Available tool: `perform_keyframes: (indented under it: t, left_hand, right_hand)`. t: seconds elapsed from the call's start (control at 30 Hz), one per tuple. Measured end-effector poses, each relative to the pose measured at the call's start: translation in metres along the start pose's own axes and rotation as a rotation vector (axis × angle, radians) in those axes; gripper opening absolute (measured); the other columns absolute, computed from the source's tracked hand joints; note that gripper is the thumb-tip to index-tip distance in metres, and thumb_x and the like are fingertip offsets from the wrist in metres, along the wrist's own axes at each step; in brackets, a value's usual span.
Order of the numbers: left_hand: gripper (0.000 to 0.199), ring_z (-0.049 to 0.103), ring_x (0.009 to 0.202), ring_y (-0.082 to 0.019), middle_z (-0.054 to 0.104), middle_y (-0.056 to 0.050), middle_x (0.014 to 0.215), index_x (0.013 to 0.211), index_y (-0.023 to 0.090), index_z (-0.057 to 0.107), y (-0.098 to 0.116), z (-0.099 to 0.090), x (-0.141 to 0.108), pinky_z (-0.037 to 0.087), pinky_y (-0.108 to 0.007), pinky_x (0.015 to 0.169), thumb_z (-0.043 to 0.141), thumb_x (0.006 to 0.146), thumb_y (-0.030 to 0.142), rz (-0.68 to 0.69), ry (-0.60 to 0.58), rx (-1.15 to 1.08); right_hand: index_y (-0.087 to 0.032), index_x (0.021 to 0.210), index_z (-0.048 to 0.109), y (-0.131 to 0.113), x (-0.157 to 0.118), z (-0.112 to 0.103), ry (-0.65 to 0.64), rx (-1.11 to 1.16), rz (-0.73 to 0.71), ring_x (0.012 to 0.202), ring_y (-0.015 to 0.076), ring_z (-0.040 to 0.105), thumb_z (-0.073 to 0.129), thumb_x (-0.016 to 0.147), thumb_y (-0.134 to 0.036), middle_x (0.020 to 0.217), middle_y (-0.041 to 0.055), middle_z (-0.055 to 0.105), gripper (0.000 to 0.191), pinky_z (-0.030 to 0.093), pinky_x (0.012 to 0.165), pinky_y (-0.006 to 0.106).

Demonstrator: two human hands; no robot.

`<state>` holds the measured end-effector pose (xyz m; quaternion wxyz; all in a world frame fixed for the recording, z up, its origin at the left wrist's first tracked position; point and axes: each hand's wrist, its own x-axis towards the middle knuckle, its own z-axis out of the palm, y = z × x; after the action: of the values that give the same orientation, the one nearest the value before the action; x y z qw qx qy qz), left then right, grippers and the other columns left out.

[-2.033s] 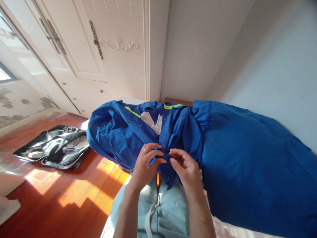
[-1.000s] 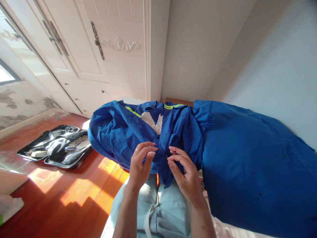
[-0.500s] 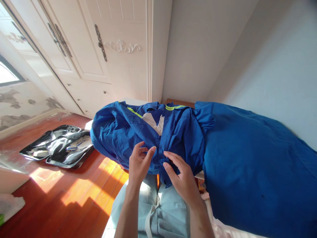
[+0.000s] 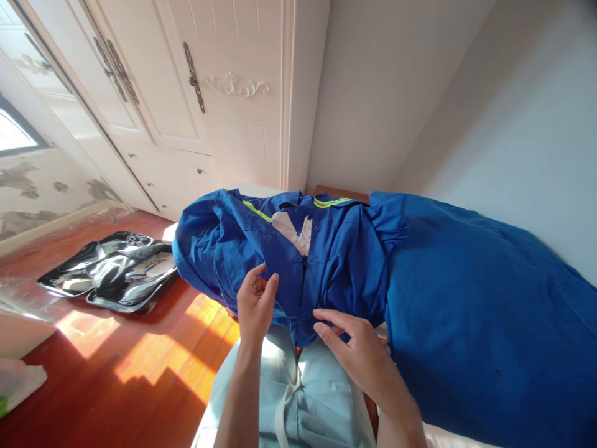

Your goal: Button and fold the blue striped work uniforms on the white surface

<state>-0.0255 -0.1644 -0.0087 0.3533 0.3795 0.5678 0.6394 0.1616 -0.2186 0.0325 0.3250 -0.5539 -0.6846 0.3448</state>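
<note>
A blue work jacket [image 4: 345,255] with yellow-green stripes lies spread in front of me, its lower front edge hanging near my knees. A pale patch shows in its neck opening. Over the jacket's left front panel is my left hand [image 4: 256,302], fingers curled and thumb apart, with nothing visible between them. My right hand [image 4: 347,336] hovers by the lower button edge, its thumb and forefinger parted at the cloth. Whether either hand touches the fabric is hard to tell.
Blue cloth [image 4: 485,311] covers the surface on the right. An open suitcase [image 4: 125,274] with packed items lies on the red wooden floor [image 4: 153,386] at the left. A cream wardrobe [image 4: 242,56] and a grey wall stand behind.
My hands have moved apart, the left one to the left, the right one slightly right and down. The jacket's lower front edges now lie flatter and straighter.
</note>
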Motion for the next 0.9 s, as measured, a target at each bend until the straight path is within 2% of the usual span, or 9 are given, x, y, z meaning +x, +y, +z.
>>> perform_keyframes:
  t: [0.17, 0.3, 0.37, 0.43, 0.57, 0.63, 0.7, 0.8, 0.9]
  left_hand:
    - [0.046, 0.037, 0.045, -0.005, 0.043, 0.009, 0.053, 0.102, 0.016, 0.066, 0.006, -0.001, -0.003, 0.028, -0.017, 0.043, 0.078, 0.07, 0.047, 0.023, 0.171, -0.118]
    - [0.046, 0.037, 0.043, -0.004, 0.05, 0.008, 0.056, 0.1, 0.017, 0.067, 0.012, -0.004, -0.002, 0.026, -0.017, 0.041, 0.078, 0.069, 0.049, -0.025, 0.24, -0.18]
    - [0.047, 0.042, 0.045, -0.006, 0.051, 0.007, 0.055, 0.099, 0.016, 0.067, 0.014, -0.007, 0.001, 0.032, -0.018, 0.043, 0.074, 0.072, 0.053, -0.049, 0.195, -0.223]
    - [0.048, 0.045, 0.046, -0.007, 0.052, 0.005, 0.053, 0.098, 0.015, 0.067, 0.014, -0.011, 0.004, 0.037, -0.019, 0.046, 0.068, 0.075, 0.057, -0.076, 0.118, -0.293]
    - [0.047, 0.051, 0.049, -0.009, 0.058, 0.003, 0.06, 0.099, 0.015, 0.065, -0.007, -0.027, 0.0, 0.041, -0.02, 0.049, 0.069, 0.074, 0.054, -0.194, 0.034, -0.339]
    - [0.044, 0.053, 0.05, -0.008, 0.061, 0.003, 0.063, 0.099, 0.015, 0.064, -0.029, -0.036, -0.01, 0.041, -0.019, 0.049, 0.075, 0.069, 0.045, -0.288, 0.049, -0.315]
    - [0.038, 0.056, 0.053, -0.008, 0.064, 0.002, 0.068, 0.096, 0.016, 0.063, -0.053, -0.043, -0.026, 0.043, -0.019, 0.05, 0.078, 0.067, 0.034, -0.443, 0.084, -0.314]
    - [0.017, 0.066, 0.062, -0.014, 0.068, -0.002, 0.075, 0.082, 0.018, 0.062, -0.078, -0.045, -0.053, 0.05, -0.023, 0.055, 0.075, 0.072, 0.024, -0.802, 0.014, -0.462]
    - [0.022, 0.07, 0.068, -0.019, 0.07, -0.008, 0.075, 0.079, 0.015, 0.062, -0.082, -0.038, -0.072, 0.056, -0.03, 0.065, 0.066, 0.085, 0.035, -1.086, -0.216, -0.774]
  right_hand:
    - [-0.023, 0.095, 0.075, 0.005, 0.001, 0.0, 0.031, 0.024, 0.04, 0.076, 0.0193, 0.069, 0.059, 0.089, -0.04, 0.087, 0.0044, 0.075, 0.024, 0.053, 0.07, 0.028]
    - [-0.019, 0.07, 0.072, 0.026, -0.004, 0.018, -0.139, 0.044, 0.121, 0.057, 0.0153, 0.063, 0.059, 0.088, -0.043, 0.064, 0.0023, 0.069, 0.033, 0.046, 0.054, 0.024]
    - [-0.018, 0.072, 0.073, 0.046, -0.01, 0.038, -0.237, 0.218, 0.182, 0.053, 0.0147, 0.063, 0.062, 0.085, -0.047, 0.068, 0.0034, 0.071, 0.034, 0.044, 0.048, 0.022]
    - [-0.019, 0.087, 0.074, 0.066, -0.017, 0.063, -0.277, 0.482, 0.265, 0.063, 0.0178, 0.068, 0.064, 0.082, -0.052, 0.083, 0.0058, 0.074, 0.035, 0.046, 0.046, 0.022]
    - [-0.025, 0.107, 0.067, 0.091, -0.027, 0.098, -0.023, 1.052, 0.431, 0.095, 0.0228, 0.069, 0.074, 0.074, -0.055, 0.108, 0.0069, 0.072, 0.045, 0.056, 0.074, 0.035]
    - [-0.024, 0.1, 0.067, 0.092, -0.027, 0.101, 0.12, 1.276, 0.444, 0.1, 0.0221, 0.068, 0.079, 0.071, -0.05, 0.108, 0.0055, 0.072, 0.04, 0.054, 0.084, 0.038]
    - [-0.023, 0.089, 0.067, 0.088, -0.023, 0.096, 0.192, 1.385, 0.466, 0.084, 0.0175, 0.069, 0.083, 0.068, -0.043, 0.094, 0.0019, 0.073, 0.034, 0.055, 0.074, 0.031]
    - [-0.022, 0.072, 0.063, 0.077, -0.019, 0.085, 0.114, 1.422, 0.539, 0.042, 0.0065, 0.048, 0.085, 0.065, -0.038, 0.057, -0.0072, 0.061, 0.028, 0.041, 0.044, 0.019]
    - [-0.021, 0.065, 0.059, 0.068, -0.02, 0.081, 0.015, 1.416, 0.534, 0.032, 0.0018, 0.023, 0.085, 0.064, -0.04, 0.039, -0.0127, 0.041, 0.031, 0.029, 0.037, 0.016]
